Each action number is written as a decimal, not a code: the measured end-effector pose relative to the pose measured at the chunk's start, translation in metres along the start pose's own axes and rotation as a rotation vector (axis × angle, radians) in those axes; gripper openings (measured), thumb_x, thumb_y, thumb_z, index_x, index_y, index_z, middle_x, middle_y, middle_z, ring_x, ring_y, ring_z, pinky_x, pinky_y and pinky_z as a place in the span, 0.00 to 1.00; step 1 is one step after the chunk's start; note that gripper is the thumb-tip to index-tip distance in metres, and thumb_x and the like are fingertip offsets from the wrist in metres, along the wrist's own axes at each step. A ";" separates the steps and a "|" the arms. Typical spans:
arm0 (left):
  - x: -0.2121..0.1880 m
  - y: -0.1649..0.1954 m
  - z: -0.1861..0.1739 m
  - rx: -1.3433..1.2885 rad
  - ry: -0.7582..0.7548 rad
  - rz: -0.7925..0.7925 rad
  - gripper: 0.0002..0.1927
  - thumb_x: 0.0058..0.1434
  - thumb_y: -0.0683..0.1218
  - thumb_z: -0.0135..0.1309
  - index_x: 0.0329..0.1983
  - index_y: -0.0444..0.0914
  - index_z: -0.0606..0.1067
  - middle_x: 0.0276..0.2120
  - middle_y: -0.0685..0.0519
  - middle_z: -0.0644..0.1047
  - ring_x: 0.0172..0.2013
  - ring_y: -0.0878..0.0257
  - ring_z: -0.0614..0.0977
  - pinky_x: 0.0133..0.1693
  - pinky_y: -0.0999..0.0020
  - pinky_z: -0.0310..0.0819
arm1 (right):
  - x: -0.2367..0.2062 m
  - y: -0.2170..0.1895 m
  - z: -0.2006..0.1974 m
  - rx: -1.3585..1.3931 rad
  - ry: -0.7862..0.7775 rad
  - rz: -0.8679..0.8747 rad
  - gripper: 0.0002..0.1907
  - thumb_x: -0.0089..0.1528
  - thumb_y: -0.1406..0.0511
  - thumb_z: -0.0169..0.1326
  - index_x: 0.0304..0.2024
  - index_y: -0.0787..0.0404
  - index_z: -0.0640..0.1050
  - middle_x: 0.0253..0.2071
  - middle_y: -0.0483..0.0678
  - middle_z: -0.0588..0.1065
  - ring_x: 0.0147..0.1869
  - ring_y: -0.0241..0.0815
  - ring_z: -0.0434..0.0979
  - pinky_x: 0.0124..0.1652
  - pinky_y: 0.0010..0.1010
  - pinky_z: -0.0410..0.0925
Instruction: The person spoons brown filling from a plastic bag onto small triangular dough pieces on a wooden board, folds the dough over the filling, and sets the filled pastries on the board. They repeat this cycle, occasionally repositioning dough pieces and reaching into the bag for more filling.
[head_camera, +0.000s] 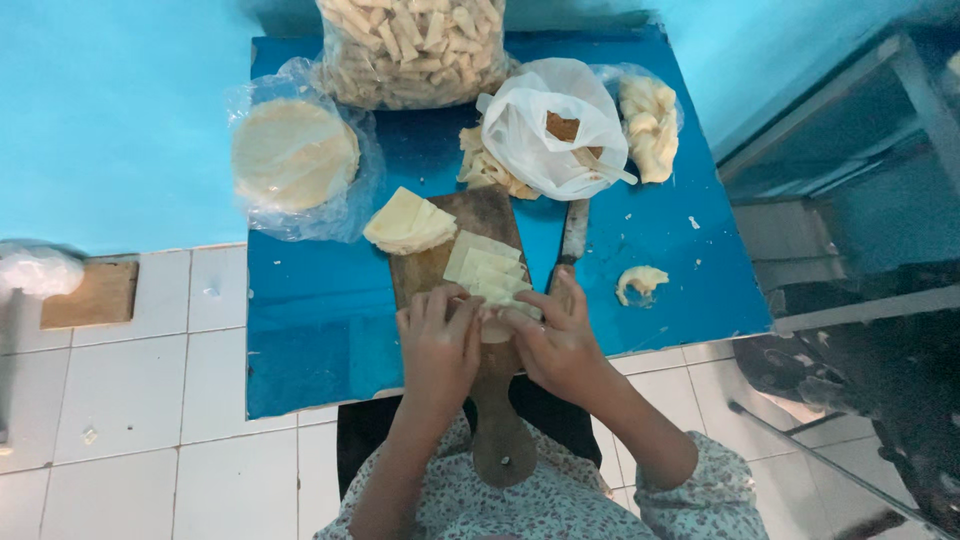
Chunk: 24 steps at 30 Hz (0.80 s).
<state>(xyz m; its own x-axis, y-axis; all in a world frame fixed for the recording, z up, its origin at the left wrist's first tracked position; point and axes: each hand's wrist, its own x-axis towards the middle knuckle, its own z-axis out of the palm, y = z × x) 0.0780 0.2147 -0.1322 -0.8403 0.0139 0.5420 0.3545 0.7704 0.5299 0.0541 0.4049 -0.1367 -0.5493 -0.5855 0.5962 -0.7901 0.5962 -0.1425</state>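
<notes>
Rolling step: left hand (438, 345) and right hand (553, 340) pinch one pastry strip (495, 328) over the wooden board (470, 225); finishing it likely calls for even tucking.

Pale floral-print top — short, loose sleeves ending above the elbows; forearms bare.

Left hand (438, 345) and right hand (553, 338) together over a pale dough strip (496, 330), fingers curled around it, above a wooden board (480, 215). More cut strips (485, 268) fanned on the board beside stacked wedges (407, 222). Behind, on the blue table (310, 310), bagged round wrappers (293, 153), rolled pieces (412, 45), white bag (550, 125).
</notes>
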 end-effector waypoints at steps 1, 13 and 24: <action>0.000 0.000 -0.001 -0.020 0.019 -0.018 0.10 0.60 0.41 0.58 0.45 0.38 0.80 0.46 0.50 0.75 0.47 0.51 0.76 0.46 0.52 0.64 | 0.003 -0.001 0.000 -0.039 -0.008 -0.024 0.18 0.59 0.73 0.60 0.51 0.63 0.76 0.51 0.45 0.78 0.61 0.50 0.77 0.66 0.72 0.54; 0.004 -0.007 -0.016 -0.074 0.051 -0.063 0.18 0.61 0.44 0.61 0.54 0.39 0.76 0.49 0.46 0.74 0.51 0.47 0.75 0.48 0.51 0.65 | 0.041 0.017 0.005 0.091 -0.056 0.078 0.22 0.57 0.69 0.63 0.51 0.56 0.70 0.51 0.45 0.77 0.60 0.46 0.78 0.67 0.65 0.55; 0.039 -0.007 -0.031 -0.245 0.069 -0.096 0.30 0.55 0.51 0.67 0.60 0.40 0.73 0.50 0.47 0.74 0.52 0.46 0.74 0.51 0.51 0.66 | 0.069 0.030 -0.009 1.443 -0.281 0.677 0.31 0.67 0.72 0.54 0.70 0.58 0.59 0.46 0.50 0.78 0.51 0.35 0.78 0.51 0.29 0.70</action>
<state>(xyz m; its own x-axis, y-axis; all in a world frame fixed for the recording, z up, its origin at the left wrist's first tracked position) 0.0552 0.1899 -0.0941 -0.8480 -0.1013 0.5203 0.3706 0.5885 0.7186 -0.0054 0.3875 -0.0930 -0.7869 -0.6170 -0.0142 0.1097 -0.1173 -0.9870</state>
